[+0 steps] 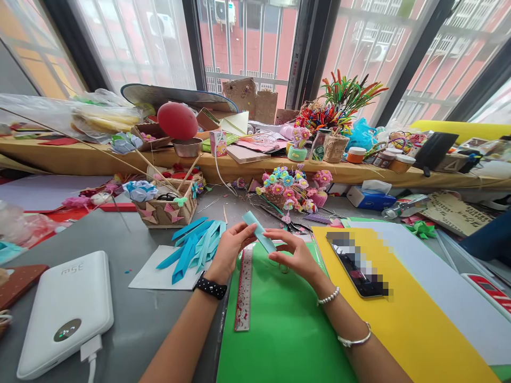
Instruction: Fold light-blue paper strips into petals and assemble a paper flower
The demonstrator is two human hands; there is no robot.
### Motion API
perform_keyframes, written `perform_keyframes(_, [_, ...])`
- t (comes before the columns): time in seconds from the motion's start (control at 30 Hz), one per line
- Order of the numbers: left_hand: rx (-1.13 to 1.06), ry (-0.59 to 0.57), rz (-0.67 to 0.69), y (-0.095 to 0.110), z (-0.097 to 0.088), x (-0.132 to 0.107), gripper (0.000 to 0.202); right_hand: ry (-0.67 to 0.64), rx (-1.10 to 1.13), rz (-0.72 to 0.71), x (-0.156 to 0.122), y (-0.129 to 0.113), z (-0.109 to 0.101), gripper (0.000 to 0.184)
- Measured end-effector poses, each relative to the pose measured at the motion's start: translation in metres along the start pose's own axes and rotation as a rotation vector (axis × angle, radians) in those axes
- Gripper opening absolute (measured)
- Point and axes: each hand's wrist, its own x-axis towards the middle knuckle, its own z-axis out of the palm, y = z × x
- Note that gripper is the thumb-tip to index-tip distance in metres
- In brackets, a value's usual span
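Between my two hands is a light blue folded paper strip [259, 232], held slantwise above a green sheet [287, 319]. My left hand [235, 243] pinches its left edge near the upper end. Thumb and fingers of my right hand [293, 254] close on the lower right end. Under my left hand's side lies a ruler [243, 298] with a red printed pattern. Several folded blue paper strips [195, 247] are heaped left of my left hand, on a white sheet [149, 274].
A phone [355, 266] rests on a yellow sheet [407, 319] at the right. On the left sits a white power bank [67, 314] with its cable. Behind my hands are scissors [297, 227], paper flowers [285, 183] and a cardboard basket [167, 211]. A cluttered ledge [247, 169] runs along the window.
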Motion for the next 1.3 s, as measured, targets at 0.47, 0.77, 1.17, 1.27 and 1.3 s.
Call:
perform_keyframes(0.47, [0.302,-0.303,-0.087,-0.004,0.015,-0.01,0.027,0.255,0.103,0.215,0.006,0.015,-0.003,0.025])
perform_keyframes(0.77, [0.287,-0.308,-0.109,-0.007,0.015,-0.009,0.028,0.292,0.135,0.257,0.007,0.013,-0.002,0.022])
perform_keyframes(1.17, [0.301,-0.302,-0.119,-0.007,0.015,-0.009,0.026,0.288,0.169,0.265,0.007,0.013,0.0,0.022])
perform_keyframes(1.27, [0.293,-0.295,-0.128,-0.008,0.014,-0.008,0.026,0.294,0.145,0.255,0.007,0.013,0.001,0.022])
perform_keyframes(1.3, [0.298,-0.281,-0.131,-0.009,0.014,-0.008,0.025,0.297,0.13,0.248,0.007,0.013,0.001,0.022])
